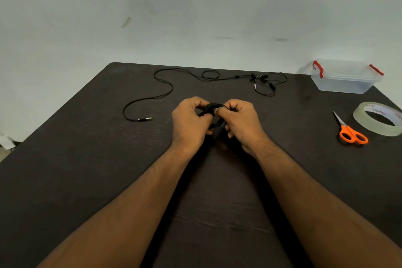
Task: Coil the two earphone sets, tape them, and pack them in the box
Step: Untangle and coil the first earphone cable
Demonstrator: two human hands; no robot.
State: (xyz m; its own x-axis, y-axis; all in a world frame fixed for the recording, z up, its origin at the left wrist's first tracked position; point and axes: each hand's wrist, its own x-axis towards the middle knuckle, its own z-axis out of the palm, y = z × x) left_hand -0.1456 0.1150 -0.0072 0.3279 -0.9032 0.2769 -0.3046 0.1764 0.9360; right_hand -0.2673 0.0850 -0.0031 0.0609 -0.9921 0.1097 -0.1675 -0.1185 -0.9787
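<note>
Both hands, left hand [190, 119] and right hand [241, 122], grip a black earphone bundle [214, 113] mid-table, seemingly fully coiled. Taping comes next: tape [378, 118] and scissors [350, 131] wait by the right edge; second earphones [171, 89] lie uncoiled near the far edge.

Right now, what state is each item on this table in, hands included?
Left hand: grips the coiled black earphone bundle.
Right hand: pinches the same bundle.
Second black earphone set: uncoiled, sprawled across the far side of the table.
Clear plastic box with red latches: lid on.
Orange-handled scissors: closed, lying flat.
Clear tape roll: lying flat, untouched.
</note>
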